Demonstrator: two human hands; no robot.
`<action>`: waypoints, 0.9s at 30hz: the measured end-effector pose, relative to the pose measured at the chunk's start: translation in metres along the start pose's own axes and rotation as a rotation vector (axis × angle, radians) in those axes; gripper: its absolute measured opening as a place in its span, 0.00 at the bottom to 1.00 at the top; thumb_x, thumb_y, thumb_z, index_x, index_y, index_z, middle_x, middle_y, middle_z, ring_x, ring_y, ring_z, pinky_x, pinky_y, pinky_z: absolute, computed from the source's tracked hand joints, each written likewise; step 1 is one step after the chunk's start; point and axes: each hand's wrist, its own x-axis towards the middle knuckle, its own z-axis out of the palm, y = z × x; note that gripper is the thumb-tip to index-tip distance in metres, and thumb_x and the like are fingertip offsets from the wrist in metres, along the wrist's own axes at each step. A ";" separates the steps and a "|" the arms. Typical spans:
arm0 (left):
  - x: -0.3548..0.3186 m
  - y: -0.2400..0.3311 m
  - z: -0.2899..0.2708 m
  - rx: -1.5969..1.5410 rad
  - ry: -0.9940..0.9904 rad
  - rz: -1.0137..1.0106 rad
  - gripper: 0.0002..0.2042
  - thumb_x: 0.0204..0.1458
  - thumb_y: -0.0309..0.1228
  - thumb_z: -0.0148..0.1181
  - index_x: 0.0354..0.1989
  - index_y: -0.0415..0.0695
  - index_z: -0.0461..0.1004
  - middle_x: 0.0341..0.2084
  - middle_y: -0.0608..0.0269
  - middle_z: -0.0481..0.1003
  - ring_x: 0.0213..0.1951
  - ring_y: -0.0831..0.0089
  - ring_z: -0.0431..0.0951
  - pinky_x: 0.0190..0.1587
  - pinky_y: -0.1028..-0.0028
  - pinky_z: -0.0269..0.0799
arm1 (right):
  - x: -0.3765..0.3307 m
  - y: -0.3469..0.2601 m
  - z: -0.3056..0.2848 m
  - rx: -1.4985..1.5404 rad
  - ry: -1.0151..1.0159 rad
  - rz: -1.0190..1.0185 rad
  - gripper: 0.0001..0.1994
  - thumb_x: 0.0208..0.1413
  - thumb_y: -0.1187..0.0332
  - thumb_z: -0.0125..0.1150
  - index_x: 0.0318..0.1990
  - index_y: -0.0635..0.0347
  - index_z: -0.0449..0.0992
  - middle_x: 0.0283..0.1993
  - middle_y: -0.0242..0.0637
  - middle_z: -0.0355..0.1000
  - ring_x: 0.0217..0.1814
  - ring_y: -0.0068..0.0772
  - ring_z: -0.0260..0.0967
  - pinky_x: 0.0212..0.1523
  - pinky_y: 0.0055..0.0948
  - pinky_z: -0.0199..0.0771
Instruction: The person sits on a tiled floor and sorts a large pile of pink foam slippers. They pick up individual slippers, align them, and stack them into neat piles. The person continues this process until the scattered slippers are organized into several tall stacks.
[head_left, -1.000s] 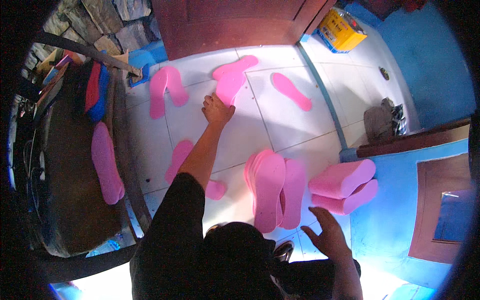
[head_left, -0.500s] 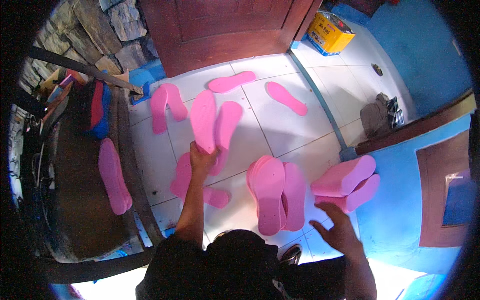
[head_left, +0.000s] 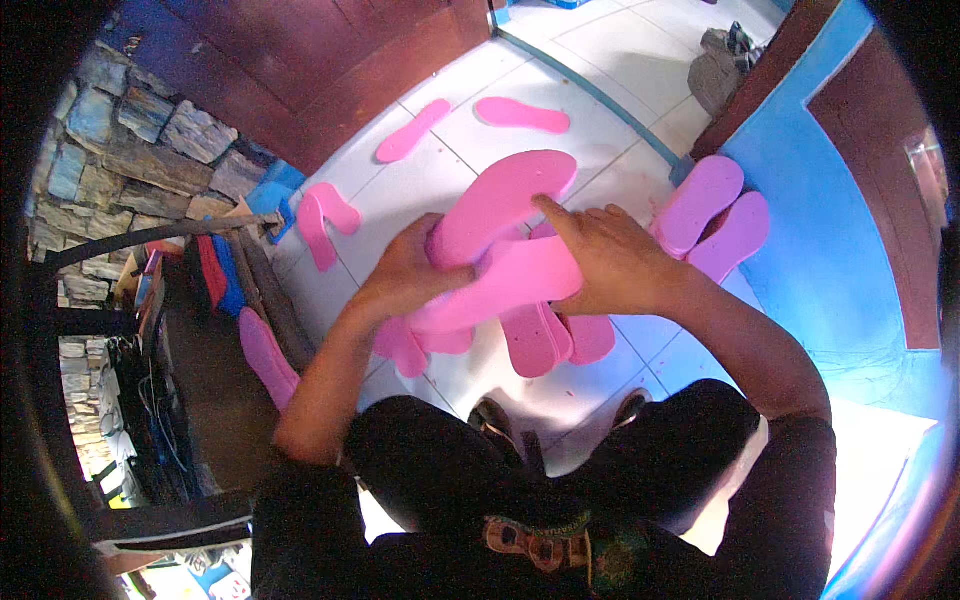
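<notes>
Two pink foam sandal soles are held up in front of me, one above the other. My left hand (head_left: 410,265) is closed round their left ends, its thumb lying between the upper sole (head_left: 510,195) and the lower sole (head_left: 505,285). At the other side my right hand (head_left: 620,262) grips the right end of the lower sole, with its index finger reaching to the upper one. Below them, partly hidden, a stack of pink soles (head_left: 535,340) lies on the tiles. More soles (head_left: 405,350) lie under my left forearm.
Loose pink soles (head_left: 415,132) lie farther off on the white tiled floor (head_left: 470,75). A pile of soles (head_left: 700,205) leans by the blue wall (head_left: 800,200). Another sole (head_left: 266,355) rests by the dark bench (head_left: 200,370). A brown door (head_left: 340,70) stands at the back.
My left hand has come back from the floor to the middle with pink soles. My right hand has moved up and inward from beside the right pile and taken hold of one.
</notes>
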 end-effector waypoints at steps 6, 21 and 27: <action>0.013 -0.008 -0.023 -0.513 0.081 -0.227 0.27 0.55 0.46 0.49 0.53 0.34 0.66 0.43 0.51 0.74 0.41 0.64 0.76 0.49 0.67 0.69 | -0.060 0.073 0.073 0.320 0.006 0.391 0.41 0.44 0.43 0.63 0.54 0.74 0.62 0.45 0.59 0.71 0.46 0.59 0.72 0.50 0.47 0.71; -0.012 0.005 0.096 -0.818 0.009 -0.530 0.19 0.56 0.25 0.47 0.56 0.33 0.63 0.48 0.53 0.72 0.47 0.61 0.75 0.53 0.66 0.70 | -0.038 0.112 0.126 0.853 -0.027 0.299 0.33 0.53 0.43 0.58 0.51 0.68 0.68 0.46 0.49 0.73 0.44 0.46 0.74 0.46 0.41 0.74; -0.029 0.003 0.200 -0.967 -0.114 -0.552 0.20 0.58 0.32 0.50 0.57 0.36 0.63 0.46 0.58 0.72 0.47 0.65 0.73 0.51 0.66 0.69 | -0.024 0.095 0.109 1.665 -0.128 0.304 0.26 0.50 0.54 0.67 0.51 0.62 0.73 0.41 0.36 0.76 0.42 0.28 0.73 0.44 0.33 0.74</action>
